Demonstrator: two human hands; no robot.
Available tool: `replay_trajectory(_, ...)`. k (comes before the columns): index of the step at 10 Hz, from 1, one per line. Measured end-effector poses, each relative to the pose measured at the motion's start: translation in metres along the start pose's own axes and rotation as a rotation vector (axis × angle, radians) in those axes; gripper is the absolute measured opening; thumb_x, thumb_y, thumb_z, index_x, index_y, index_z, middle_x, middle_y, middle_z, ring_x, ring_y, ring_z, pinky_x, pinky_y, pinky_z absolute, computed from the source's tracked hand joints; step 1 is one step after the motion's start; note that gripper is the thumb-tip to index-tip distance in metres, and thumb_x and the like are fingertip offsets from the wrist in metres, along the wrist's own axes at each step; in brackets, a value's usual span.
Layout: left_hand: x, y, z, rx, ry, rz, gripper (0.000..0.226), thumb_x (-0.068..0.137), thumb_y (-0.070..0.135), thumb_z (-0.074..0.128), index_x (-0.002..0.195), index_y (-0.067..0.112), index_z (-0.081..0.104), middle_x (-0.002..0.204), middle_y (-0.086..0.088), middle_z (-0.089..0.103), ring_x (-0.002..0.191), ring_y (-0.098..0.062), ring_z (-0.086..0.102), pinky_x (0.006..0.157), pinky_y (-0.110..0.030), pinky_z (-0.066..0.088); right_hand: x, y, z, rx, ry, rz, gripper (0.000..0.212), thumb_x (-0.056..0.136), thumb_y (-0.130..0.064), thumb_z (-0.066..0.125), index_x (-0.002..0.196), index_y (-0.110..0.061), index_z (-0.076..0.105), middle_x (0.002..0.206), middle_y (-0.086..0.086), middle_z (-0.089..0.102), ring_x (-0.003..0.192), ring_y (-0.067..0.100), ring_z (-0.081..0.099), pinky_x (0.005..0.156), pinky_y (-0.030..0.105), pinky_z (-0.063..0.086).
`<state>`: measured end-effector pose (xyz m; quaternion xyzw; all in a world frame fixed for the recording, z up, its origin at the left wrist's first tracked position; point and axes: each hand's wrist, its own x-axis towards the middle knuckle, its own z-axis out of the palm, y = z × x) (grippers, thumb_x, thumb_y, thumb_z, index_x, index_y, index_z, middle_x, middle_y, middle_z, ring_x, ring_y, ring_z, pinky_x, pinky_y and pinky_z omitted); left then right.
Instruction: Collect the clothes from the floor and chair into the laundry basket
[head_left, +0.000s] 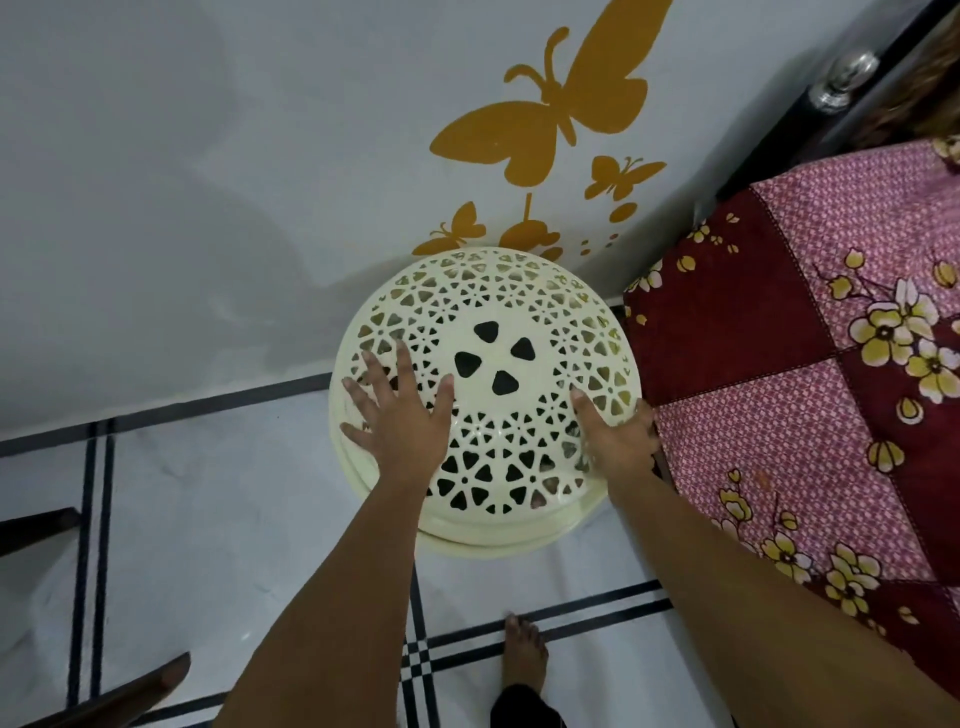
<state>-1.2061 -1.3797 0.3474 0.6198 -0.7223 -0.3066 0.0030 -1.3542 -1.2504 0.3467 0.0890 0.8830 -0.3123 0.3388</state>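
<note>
A round cream laundry basket (519, 312) with a cut-out flower-pattern lid stands on the floor against the wall. The lid is on, and dark and pale cloth shows faintly through its holes. My left hand (402, 410) lies flat on the lid's left side with fingers spread. My right hand (615, 431) rests on the lid's right edge, thumb on top and fingers curled over the rim next to the bed. No loose clothes are in view.
A bed with a maroon and pink floral cover (810, 364) and a black post (841, 88) stands close on the right. The pale wall (208, 182) carries yellow butterfly stickers. White floor tiles have dark lines; my bare foot (524, 654) stands near. Dark wooden furniture parts (124, 691) sit at lower left.
</note>
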Motion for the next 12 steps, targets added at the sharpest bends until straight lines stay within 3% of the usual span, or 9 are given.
replay_trajectory(2, -0.011, -0.012, 0.003, 0.078, 0.006, -0.040, 0.069, 0.093, 0.059, 0.027, 0.151, 0.034, 0.000, 0.163, -0.003, -0.009, 0.149, -0.034, -0.010, 0.111, -0.067, 0.010, -0.008, -0.006, 0.001, -0.084, 0.013, -0.192, 0.094, 0.082, -0.046, 0.066, 0.149, -0.004, 0.016, 0.153, 0.018, 0.024, 0.141, 0.032, 0.026, 0.113, 0.046, 0.031)
replay_trajectory(3, -0.013, -0.010, 0.001, 0.090, -0.005, -0.049, 0.069, 0.094, 0.058, 0.026, 0.152, 0.033, -0.002, 0.162, -0.004, -0.009, 0.149, -0.035, -0.010, 0.111, -0.067, 0.011, -0.013, -0.011, 0.003, -0.362, -0.012, -0.429, 0.087, 0.090, -0.047, 0.052, 0.153, -0.012, 0.003, 0.162, 0.011, 0.003, 0.149, 0.027, 0.004, 0.117, 0.051, 0.017)
replay_trajectory(4, -0.018, -0.016, 0.002, 0.102, -0.021, -0.059, 0.069, 0.094, 0.058, 0.026, 0.152, 0.033, -0.003, 0.162, -0.005, -0.009, 0.149, -0.035, -0.009, 0.111, -0.066, 0.013, -0.015, -0.011, 0.003, -0.577, -0.132, -0.569, 0.083, 0.092, -0.056, 0.041, 0.153, -0.022, -0.004, 0.163, 0.004, -0.008, 0.150, 0.024, -0.007, 0.118, 0.051, 0.011)
replay_trajectory(5, -0.022, -0.021, 0.003, 0.107, -0.042, -0.070, 0.069, 0.094, 0.057, 0.025, 0.151, 0.032, -0.005, 0.162, -0.007, -0.009, 0.148, -0.036, -0.009, 0.112, -0.064, 0.013, -0.015, -0.007, 0.004, -0.656, -0.168, -0.577, 0.086, 0.091, -0.060, 0.037, 0.151, -0.023, -0.012, 0.162, 0.004, -0.015, 0.150, 0.024, -0.012, 0.119, 0.053, 0.008)
replay_trajectory(6, -0.018, -0.016, 0.005, 0.160, -0.068, 0.027, 0.068, 0.095, 0.057, 0.024, 0.151, 0.034, -0.007, 0.162, -0.007, -0.013, 0.148, -0.037, -0.013, 0.112, -0.066, 0.007, -0.014, -0.004, 0.009, -0.721, -0.129, -0.642, 0.083, 0.091, -0.061, 0.034, 0.151, -0.024, -0.011, 0.161, 0.006, -0.015, 0.150, 0.026, -0.013, 0.120, 0.051, 0.005)
replay_trajectory(7, -0.017, -0.014, 0.010, 0.273, -0.129, 0.241, 0.068, 0.088, 0.066, 0.015, 0.147, 0.043, -0.011, 0.161, 0.000, -0.019, 0.146, -0.034, -0.021, 0.109, -0.069, -0.002, -0.013, -0.002, 0.016, -0.787, -0.134, -0.763, 0.076, 0.093, -0.061, 0.028, 0.151, -0.030, -0.011, 0.161, 0.001, -0.018, 0.149, 0.022, -0.018, 0.120, 0.049, -0.002)
replay_trajectory(8, -0.018, -0.016, 0.016, 0.314, -0.117, 0.250, 0.071, 0.074, 0.072, -0.003, 0.138, 0.046, -0.021, 0.160, 0.002, -0.020, 0.146, -0.033, -0.022, 0.109, -0.070, -0.003, -0.011, 0.005, 0.020, -0.791, -0.126, -0.785, 0.073, 0.093, -0.060, 0.026, 0.150, -0.032, -0.010, 0.161, -0.001, -0.020, 0.148, 0.021, -0.021, 0.119, 0.050, -0.006)
replay_trajectory(10, -0.015, -0.016, 0.019, 0.329, -0.107, 0.254, 0.065, 0.092, 0.062, 0.018, 0.146, 0.044, -0.011, 0.161, 0.002, -0.019, 0.146, -0.033, -0.022, 0.108, -0.071, -0.004, -0.005, 0.002, 0.021, -0.820, -0.145, -0.771, 0.072, 0.094, -0.060, 0.024, 0.150, -0.033, -0.011, 0.160, -0.001, -0.021, 0.148, 0.022, -0.021, 0.119, 0.050, -0.006)
replay_trajectory(12, -0.038, -0.007, -0.013, 0.194, -0.057, 0.245, 0.061, 0.096, 0.055, 0.020, 0.150, 0.038, -0.003, 0.163, 0.001, -0.008, 0.150, -0.025, -0.010, 0.116, -0.060, 0.003, -0.034, -0.016, -0.003, -0.725, -0.191, -0.780, 0.074, 0.095, -0.056, 0.028, 0.152, -0.024, -0.006, 0.163, 0.000, -0.008, 0.150, 0.022, -0.008, 0.122, 0.048, 0.004)
